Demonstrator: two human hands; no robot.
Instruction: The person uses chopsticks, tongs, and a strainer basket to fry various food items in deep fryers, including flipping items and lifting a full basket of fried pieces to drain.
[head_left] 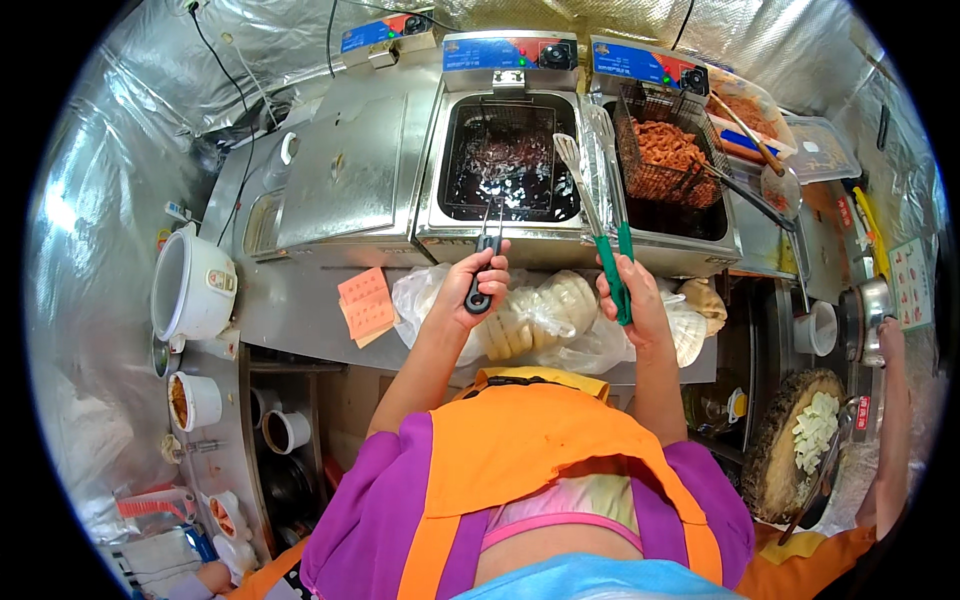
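My left hand (474,283) is closed round the black handle of a wire fryer basket (484,205). That basket sits low in the dark bubbling oil (500,150) of the middle deep fryer (432,215); what lies inside it is hard to make out. My right hand (640,300) grips green-handled metal tongs (583,195), their arms apart and pointing toward the fryers, with nothing between the tips. Right of the tongs, a second fryer basket (625,185), heaped with orange-brown fried pieces (664,146), rests raised above the right fryer's oil.
A metal lid (345,165) covers the left fryer. Bagged pale flatbreads (540,315) and pink paper slips (368,303) lie before the fryers. A rice cooker (195,285) stands left. At right, another person's arm (890,430) reaches past a chopping block (775,470) to a metal pot (872,310).
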